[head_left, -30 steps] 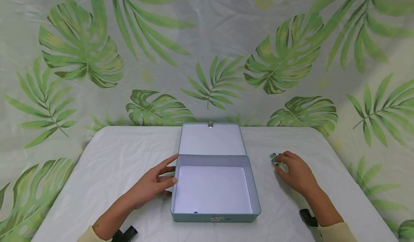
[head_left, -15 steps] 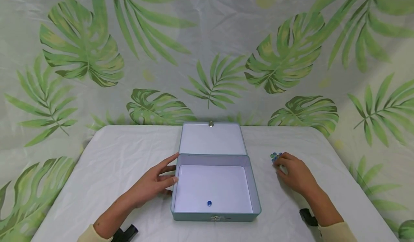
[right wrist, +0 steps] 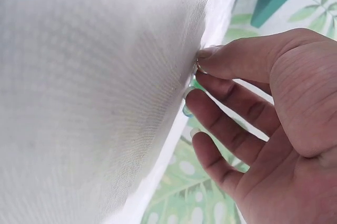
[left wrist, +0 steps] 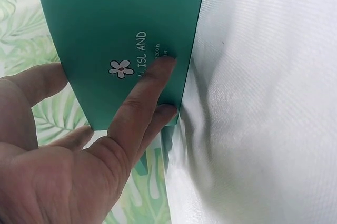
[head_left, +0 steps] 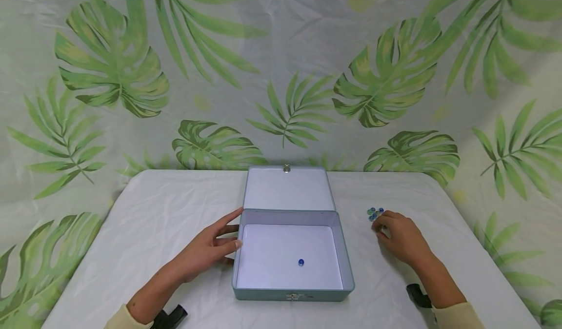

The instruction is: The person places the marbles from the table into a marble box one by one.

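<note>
My left hand rests against the left side of a teal tin box, its fingers spread and nearly straight. In the left wrist view, those fingertips touch the box's printed green side. The lid stands folded back. On the white inner floor lies one blue glass marble. Right of the box, my right hand is at the table by a small cluster of blue and green marbles. Its thumb and forefinger pinch a small clear glass marble, mostly hidden by the fingertips.
A white cloth covers the table. Behind it hangs a leaf-patterned curtain. A metal clasp is on the box's front, with its catch at the lid's edge.
The blue marble in the box has rolled from the front edge rightward and toward the back. My right fingers have drawn slightly closer together beside the cluster; my left hand stays put.
</note>
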Demonstrator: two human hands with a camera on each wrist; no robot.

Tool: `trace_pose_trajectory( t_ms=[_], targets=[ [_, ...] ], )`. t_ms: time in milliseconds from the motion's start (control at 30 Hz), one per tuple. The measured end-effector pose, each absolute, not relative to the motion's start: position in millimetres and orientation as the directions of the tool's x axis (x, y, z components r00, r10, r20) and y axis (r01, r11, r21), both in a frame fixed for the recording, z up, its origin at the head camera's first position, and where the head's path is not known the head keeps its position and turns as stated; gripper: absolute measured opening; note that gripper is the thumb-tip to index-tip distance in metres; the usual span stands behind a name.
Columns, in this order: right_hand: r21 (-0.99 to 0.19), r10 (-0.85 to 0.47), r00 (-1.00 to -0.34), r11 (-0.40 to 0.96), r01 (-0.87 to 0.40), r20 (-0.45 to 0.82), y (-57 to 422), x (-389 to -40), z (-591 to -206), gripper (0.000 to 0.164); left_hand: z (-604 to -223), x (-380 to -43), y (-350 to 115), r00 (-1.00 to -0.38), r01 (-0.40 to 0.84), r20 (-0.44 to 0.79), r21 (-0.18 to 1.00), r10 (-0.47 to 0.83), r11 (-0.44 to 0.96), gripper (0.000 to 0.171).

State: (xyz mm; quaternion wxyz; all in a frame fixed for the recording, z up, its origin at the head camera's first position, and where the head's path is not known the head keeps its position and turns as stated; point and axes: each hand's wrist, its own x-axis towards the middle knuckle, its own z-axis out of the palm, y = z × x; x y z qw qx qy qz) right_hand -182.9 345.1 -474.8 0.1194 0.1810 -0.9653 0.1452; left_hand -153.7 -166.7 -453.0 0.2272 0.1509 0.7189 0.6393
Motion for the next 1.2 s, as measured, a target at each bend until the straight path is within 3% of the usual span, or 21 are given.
trace_pose_trajectory(
  t_ms=[367,733,1200],
  targets=[
    [-0.227,-0.336,-0.886,0.881,-0.416,0.319,339.2,-181.8,-469.6,0.022,-453.7,-154.0,-166.3,-0.850,-0.070,-0.133,0.987,0.509,0.142,0.080],
    [-0.187,-0.421,-0.770,0.808,-0.558,0.478,315.7,-169.5,-444.3,0.033,-453.6,-153.8,-166.4,-0.850,-0.064,-0.129,0.988,0.511,0.142,0.080],
    [-0.179,-0.481,-0.662,0.716,-0.675,0.575,280.5,-145.7,-414.6,0.040,-453.3,-153.8,-166.6,-0.850,-0.057,-0.125,0.988,0.512,0.147,0.079]
  ],
)
